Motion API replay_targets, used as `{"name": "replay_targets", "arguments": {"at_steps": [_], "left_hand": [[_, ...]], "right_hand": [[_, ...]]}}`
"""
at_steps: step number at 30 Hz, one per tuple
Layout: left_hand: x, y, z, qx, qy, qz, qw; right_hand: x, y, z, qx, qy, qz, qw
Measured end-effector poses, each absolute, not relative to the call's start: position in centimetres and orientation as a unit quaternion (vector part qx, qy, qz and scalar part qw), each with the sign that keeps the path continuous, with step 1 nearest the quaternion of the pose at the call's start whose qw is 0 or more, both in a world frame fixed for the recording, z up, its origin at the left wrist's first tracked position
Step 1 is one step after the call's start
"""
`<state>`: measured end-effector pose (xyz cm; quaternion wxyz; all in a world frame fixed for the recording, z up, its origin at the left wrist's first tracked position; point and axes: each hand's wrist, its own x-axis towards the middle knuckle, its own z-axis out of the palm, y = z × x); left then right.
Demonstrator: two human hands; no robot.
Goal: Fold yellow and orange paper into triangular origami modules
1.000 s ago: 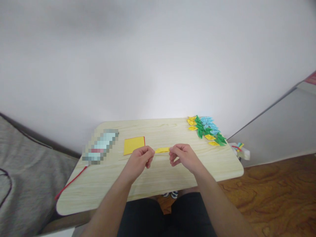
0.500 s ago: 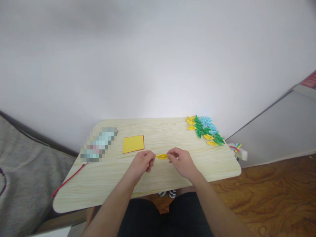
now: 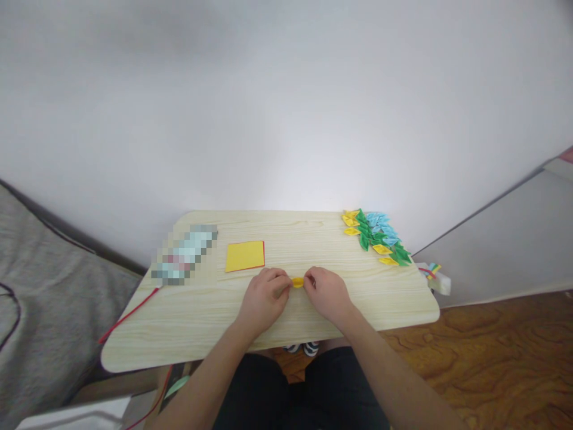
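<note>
Between my two hands, just above the near middle of the table [image 3: 197, 322], is a small folded yellow paper piece [image 3: 298, 282]. My left hand [image 3: 267, 297] pinches its left end, and the fingers of my right hand [image 3: 326, 292] close on its right end; the fingertips hide both ends. Beyond my left hand lies a stack of square paper [image 3: 245, 256], yellow on top with a red edge showing. Similar folded pieces are grouped at the far right: yellow ones [image 3: 351, 218], green ones [image 3: 364, 230] and light blue ones [image 3: 380, 224].
A blurred-out flat object [image 3: 185, 254] lies on the table's left with a red cable [image 3: 129, 315] running off the edge. A white bag with coloured strips [image 3: 436, 276] hangs at the right end. A white wall [image 3: 286, 119] rises behind; grey fabric [image 3: 54, 298] is at left.
My left hand has moved right and turned further over the yellow paper piece, covering more of its left end. My right hand keeps its pinch. The whole view has shifted slightly.
</note>
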<state>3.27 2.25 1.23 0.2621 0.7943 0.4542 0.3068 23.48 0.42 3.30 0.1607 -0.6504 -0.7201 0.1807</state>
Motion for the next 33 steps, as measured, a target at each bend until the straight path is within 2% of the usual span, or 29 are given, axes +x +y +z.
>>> {"name": "replay_targets", "arguments": {"at_steps": [12,26,33], "left_hand": [[3.3,2.7,1.5,0.838,0.434,0.262,0.200],[3.3,3.6,1.4,0.848,0.416,0.255,0.207],[3.1,3.8,1.5,0.849,0.409,0.261,0.211]], "right_hand": [[22.7,0.7,3.9,-0.612,-0.758,0.148,0.169],[22.5,2.3,3.5,-0.592,-0.787,0.153,0.086],[22.4,3.0,3.5,-0.596,-0.778,0.174,0.090]]}}
